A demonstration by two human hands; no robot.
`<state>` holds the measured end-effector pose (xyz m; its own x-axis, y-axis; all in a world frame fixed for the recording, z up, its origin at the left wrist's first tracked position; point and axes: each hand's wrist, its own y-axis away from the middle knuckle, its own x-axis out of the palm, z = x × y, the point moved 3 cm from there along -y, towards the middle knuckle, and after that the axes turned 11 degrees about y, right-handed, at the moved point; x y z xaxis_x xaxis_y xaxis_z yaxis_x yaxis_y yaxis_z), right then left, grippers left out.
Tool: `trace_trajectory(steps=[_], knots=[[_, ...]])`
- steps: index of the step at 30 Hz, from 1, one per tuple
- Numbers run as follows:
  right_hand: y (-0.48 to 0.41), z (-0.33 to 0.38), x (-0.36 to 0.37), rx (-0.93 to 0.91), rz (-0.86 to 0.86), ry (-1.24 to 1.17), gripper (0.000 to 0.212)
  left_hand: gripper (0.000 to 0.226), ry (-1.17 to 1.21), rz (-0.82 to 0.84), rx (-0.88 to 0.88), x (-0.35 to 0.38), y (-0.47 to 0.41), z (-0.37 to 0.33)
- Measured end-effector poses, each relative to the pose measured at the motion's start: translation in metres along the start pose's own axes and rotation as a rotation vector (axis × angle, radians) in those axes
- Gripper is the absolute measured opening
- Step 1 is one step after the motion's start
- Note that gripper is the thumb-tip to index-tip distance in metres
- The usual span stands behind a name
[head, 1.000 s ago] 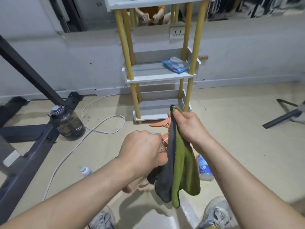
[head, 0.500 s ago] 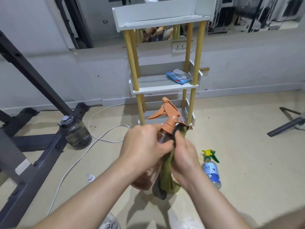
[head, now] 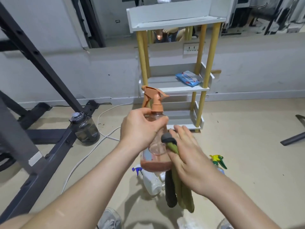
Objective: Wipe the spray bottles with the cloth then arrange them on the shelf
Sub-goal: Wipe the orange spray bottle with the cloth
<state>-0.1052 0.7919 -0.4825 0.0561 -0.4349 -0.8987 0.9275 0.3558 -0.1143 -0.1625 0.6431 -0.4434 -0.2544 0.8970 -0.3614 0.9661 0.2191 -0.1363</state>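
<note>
My left hand [head: 142,128] grips the shoulder of an orange spray bottle [head: 156,156], held upright in front of me with pinkish liquid low inside. Against the bottle's right side, my right hand [head: 188,152] holds a green and grey cloth [head: 175,184], whose ends hang down below. On the floor lie a white bottle with a blue trigger [head: 151,180] under the orange one and a bottle with a green and yellow trigger [head: 217,162] to the right. Straight ahead against the wall stands the white shelf [head: 173,86] with yellow posts.
A blue wipes packet [head: 188,78] lies on the middle shelf tier. A dark water jug [head: 85,128] stands left by a black metal frame [head: 41,68], with a white cable [head: 85,156] across the floor. My shoes show at the bottom edge.
The view has tilted up and the orange bottle has turned, its trigger now pointing left. My right hand has slid the cloth down the bottle's right side. A white bottle is now visible below.
</note>
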Motion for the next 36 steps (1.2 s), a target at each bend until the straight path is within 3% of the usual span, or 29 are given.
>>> trace_trajectory(steps=[3,5,8,10,15,19,23,26,28,29,31,33,36], knots=[[-0.008,0.007,-0.041,-0.014,-0.188,0.344,0.059,0.040,-0.072,-0.022,0.064,-0.004,-0.001,-0.011],[-0.015,0.009,-0.063,-0.049,-0.236,0.341,0.046,0.042,-0.098,-0.044,0.110,-0.010,-0.004,-0.020],[-0.033,0.001,-0.089,-0.037,-0.256,-0.217,0.017,0.038,-0.106,-0.081,0.139,-0.018,-0.015,-0.033],[-0.047,0.001,-0.095,0.011,-0.207,-0.609,0.017,0.031,-0.061,-0.081,0.126,-0.020,-0.021,-0.041],[-0.079,-0.005,-0.082,0.067,-0.249,-1.117,0.039,0.022,0.150,-0.052,0.062,-0.012,-0.035,-0.043],[-0.099,0.006,-0.062,0.018,-0.253,-1.149,0.051,0.017,0.276,-0.056,0.030,-0.017,-0.040,-0.041],[-0.108,0.021,-0.047,-0.074,0.004,-1.169,0.052,0.027,0.400,-0.051,0.024,-0.027,-0.047,-0.040],[-0.109,0.025,-0.039,-0.118,0.130,-0.967,0.101,0.029,0.352,-0.069,0.027,-0.027,-0.049,-0.038],[-0.112,0.026,-0.036,-0.079,0.070,-0.886,0.124,0.021,0.346,-0.041,0.048,-0.022,-0.048,-0.041],[-0.114,0.026,-0.037,-0.073,0.032,-0.886,0.124,0.017,0.383,-0.007,0.057,-0.021,-0.047,-0.045],[-0.114,0.025,-0.045,-0.091,-0.011,-0.915,0.102,0.014,0.431,0.065,0.079,-0.024,-0.046,-0.051],[-0.113,0.021,-0.053,-0.085,-0.030,-0.960,0.082,0.022,0.389,0.104,0.163,-0.032,-0.051,-0.051],[-0.112,0.012,-0.063,-0.086,0.030,-1.140,0.070,0.035,0.359,0.085,0.223,-0.038,-0.057,-0.040]])
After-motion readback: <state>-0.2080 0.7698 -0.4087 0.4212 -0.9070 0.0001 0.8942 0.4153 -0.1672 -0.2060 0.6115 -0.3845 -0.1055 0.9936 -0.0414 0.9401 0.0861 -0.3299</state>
